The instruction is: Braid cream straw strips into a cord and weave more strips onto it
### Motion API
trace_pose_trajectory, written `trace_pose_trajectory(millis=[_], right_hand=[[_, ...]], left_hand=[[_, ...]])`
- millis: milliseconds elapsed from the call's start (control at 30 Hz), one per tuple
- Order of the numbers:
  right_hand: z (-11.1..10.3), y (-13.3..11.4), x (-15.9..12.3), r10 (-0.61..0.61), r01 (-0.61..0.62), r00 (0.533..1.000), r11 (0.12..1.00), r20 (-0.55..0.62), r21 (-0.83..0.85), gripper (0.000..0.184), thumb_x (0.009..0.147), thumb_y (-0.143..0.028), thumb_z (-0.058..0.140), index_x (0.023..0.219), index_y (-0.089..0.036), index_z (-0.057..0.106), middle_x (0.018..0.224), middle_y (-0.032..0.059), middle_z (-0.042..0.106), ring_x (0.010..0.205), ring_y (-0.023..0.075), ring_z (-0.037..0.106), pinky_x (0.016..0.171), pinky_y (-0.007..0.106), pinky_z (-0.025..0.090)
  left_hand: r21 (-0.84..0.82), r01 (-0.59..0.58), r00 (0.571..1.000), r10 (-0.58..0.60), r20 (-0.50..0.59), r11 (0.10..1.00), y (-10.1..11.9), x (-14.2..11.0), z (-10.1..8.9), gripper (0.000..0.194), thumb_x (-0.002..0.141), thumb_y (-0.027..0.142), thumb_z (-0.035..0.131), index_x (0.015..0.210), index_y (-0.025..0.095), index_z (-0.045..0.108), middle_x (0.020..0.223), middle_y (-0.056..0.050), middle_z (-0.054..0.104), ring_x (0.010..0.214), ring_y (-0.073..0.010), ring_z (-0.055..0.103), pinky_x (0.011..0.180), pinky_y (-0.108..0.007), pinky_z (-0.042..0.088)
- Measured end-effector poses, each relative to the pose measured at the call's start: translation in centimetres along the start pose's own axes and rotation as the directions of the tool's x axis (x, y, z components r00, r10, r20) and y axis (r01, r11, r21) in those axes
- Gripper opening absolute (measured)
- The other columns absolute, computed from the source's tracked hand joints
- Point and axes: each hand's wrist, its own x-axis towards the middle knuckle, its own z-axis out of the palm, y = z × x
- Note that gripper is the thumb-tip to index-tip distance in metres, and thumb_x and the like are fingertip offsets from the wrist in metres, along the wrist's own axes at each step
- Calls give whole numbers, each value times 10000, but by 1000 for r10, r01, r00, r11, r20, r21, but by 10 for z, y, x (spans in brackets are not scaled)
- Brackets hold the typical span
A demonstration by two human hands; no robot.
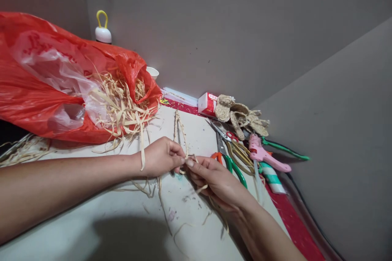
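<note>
A thin braided straw cord [184,132] runs in a narrow loop up from my fingers over the white tabletop. My left hand [162,155] pinches the cord near its lower end. Touching it from the right, my right hand [211,177] grips the same cord between thumb and forefinger. Loose straw strands [163,204] trail below both hands onto the table. Part of the cord is hidden behind the fingers. A wide straw strip [142,147] hangs across my left wrist from the heap of dry straw [122,104] in the red plastic bag [36,118].
To the right lie several scissors [235,169], a pink glue gun [265,155] and a green-and-white striped roll [272,178]. Woven straw pieces [239,116] sit beside a red-and-white box [207,104]. A white-topped bottle [103,32] stands behind the bag. Grey walls enclose the table.
</note>
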Motion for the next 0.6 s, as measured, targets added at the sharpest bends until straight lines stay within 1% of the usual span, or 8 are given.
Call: trace_pose_trajectory(millis=[100,200,267,367,500,600], right_hand=[[0,1,0,10,-10,1000,999,15,-31,366,735,-482,671,664,-144,549,441,-100,315,367,27,169,333,176,94],[-1,4,1,48,-51,997,997,59,61,359,744,-475,662,646,-153,538,419,-111,275,362,28,165,328,160,113],[0,6,2,54,-60,997,991,53,117,357,740,-456,668,614,-156,521,411,-117,253,359,26,151,322,154,117],[5,8,5,34,-32,999,992,-10,125,343,735,-427,663,585,-150,527,385,-119,254,342,22,150,315,157,123],[12,11,5,12,-5,993,998,-119,56,287,732,-362,616,555,-151,538,344,-113,275,306,22,154,306,167,116],[15,12,5,7,-2,984,1000,-177,26,246,701,-323,601,534,-153,541,343,-118,264,301,19,148,304,168,110]], left_hand=[[14,-6,999,5,36,1000,5,-1,-2,114,719,147,507,644,118,588,541,20,576,489,-67,481,511,-180,365],[73,-24,998,19,60,997,7,-2,-3,122,720,142,501,679,112,612,549,17,581,485,-68,469,498,-181,351],[137,-36,998,27,62,990,6,-2,-4,128,724,149,502,690,113,620,544,17,580,483,-72,465,490,-181,344],[218,-58,994,36,105,974,3,-1,-5,155,735,146,483,707,109,631,586,-3,611,508,-80,485,511,-186,364],[280,-95,977,36,209,955,7,0,-10,224,744,109,440,753,102,663,701,-29,662,591,-88,530,585,-188,392],[416,-111,975,18,222,903,13,-1,-14,243,745,95,442,760,104,684,695,-15,660,600,-88,522,595,-182,379]])
